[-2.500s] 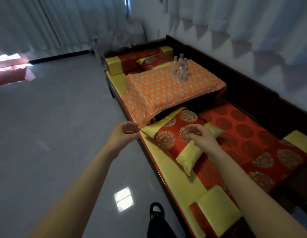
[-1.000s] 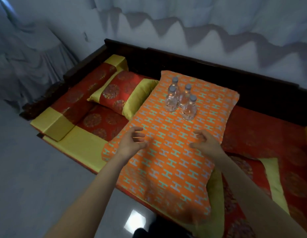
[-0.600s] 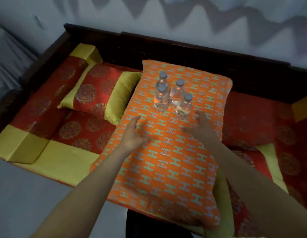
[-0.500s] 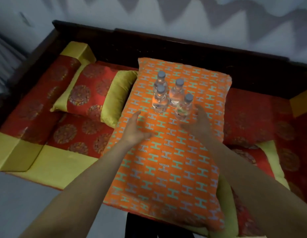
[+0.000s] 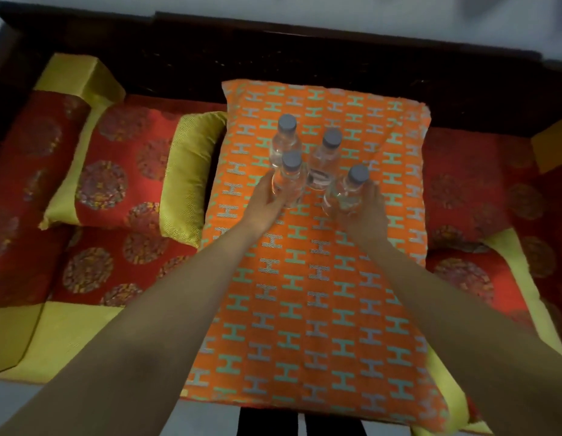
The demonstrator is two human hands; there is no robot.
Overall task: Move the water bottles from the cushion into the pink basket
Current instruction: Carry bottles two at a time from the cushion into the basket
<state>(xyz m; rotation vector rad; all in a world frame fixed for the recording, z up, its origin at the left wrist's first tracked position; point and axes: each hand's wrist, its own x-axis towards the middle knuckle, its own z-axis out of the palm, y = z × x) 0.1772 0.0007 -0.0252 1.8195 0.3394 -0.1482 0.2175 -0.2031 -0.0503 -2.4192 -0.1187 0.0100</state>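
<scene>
While all four water bottles stand upright in a tight cluster toward the back of the orange cushion, the person has a hand at each of the two nearest ones. The left hand curls around the lower body of the front-left bottle, fingers wrapped behind it. The right hand cups the front-right bottle from its outer side, closed about it as far as I can tell, though the fingers are partly hidden behind the plastic. The back-left bottle and the back-right bottle wait untouched just behind, the latter touching or nearly touching its neighbours. The cushion itself lies across a red and yellow couch.

This looks like the very first step, the grasp, with nothing yet lifted. The pink basket is nowhere in sight from here, so the next move calls for raising both bottles straight up, clear of the pair behind them on that soft, yielding surface, then turning to find the basket.
</scene>
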